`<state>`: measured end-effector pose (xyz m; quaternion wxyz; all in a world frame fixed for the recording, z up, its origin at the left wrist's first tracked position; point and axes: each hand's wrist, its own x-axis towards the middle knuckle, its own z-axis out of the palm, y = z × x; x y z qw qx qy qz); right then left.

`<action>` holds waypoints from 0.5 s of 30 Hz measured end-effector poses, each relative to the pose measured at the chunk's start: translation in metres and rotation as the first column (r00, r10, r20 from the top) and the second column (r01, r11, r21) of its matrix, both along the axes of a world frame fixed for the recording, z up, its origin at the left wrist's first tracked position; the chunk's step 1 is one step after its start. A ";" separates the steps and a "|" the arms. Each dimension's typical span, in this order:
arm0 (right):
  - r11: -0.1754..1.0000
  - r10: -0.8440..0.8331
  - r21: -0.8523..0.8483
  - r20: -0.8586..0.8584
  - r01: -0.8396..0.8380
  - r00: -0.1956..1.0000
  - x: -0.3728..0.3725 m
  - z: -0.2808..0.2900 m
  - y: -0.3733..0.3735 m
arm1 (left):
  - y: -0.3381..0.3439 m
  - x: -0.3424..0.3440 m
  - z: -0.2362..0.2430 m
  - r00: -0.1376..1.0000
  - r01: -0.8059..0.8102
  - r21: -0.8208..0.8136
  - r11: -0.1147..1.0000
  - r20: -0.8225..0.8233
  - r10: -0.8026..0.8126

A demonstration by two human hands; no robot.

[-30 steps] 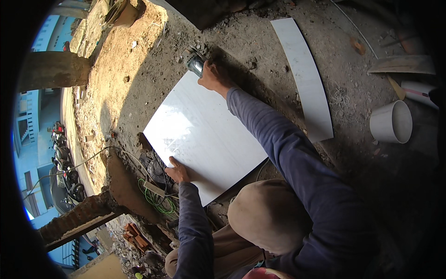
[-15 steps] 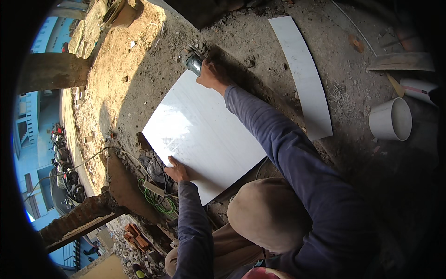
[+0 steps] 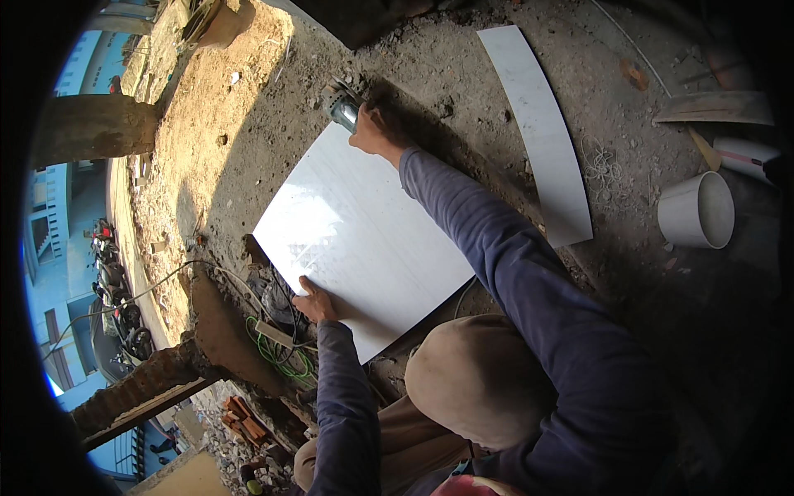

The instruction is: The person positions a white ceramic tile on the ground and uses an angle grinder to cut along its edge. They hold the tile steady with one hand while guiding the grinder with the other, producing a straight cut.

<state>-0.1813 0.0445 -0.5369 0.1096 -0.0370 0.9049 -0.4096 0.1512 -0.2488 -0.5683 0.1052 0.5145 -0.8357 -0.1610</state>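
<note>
A large glossy white tile [image 3: 389, 240] lies on the dirt ground in front of my knees. At its far corner my right hand [image 3: 379, 135] is wrapped round the body of a small power cutter, seemingly an angle grinder [image 3: 342, 111]; its working end sits at the tile's far edge, and the disc is hard to make out. My left hand [image 3: 315, 302] rests on the tile's near left edge, thumb on top and the other fingers at the rim, gripping it. The fingers' undersides are hidden.
A long white tile strip [image 3: 538, 132] lies to the right. Beyond it stand a white bucket [image 3: 696, 210] and a tangle of string [image 3: 606, 172]. Green and dark cables [image 3: 281, 357] and a power strip [image 3: 274, 334] lie by my left forearm. Broken bricks [image 3: 245, 420] sit lower left.
</note>
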 end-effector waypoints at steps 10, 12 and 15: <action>0.999 -0.039 0.015 -0.035 0.039 0.999 0.001 0.002 0.003 | 0.004 0.001 0.000 1.000 0.003 -0.027 1.000 -0.023 -0.004; 0.999 -0.032 0.010 -0.028 0.032 0.999 0.001 0.003 0.004 | 0.004 0.000 -0.001 0.999 0.017 -0.039 0.999 -0.032 -0.018; 0.999 -0.030 0.009 -0.028 0.030 0.999 0.001 0.003 0.005 | 0.005 0.001 -0.001 0.998 0.029 -0.041 0.999 -0.054 -0.031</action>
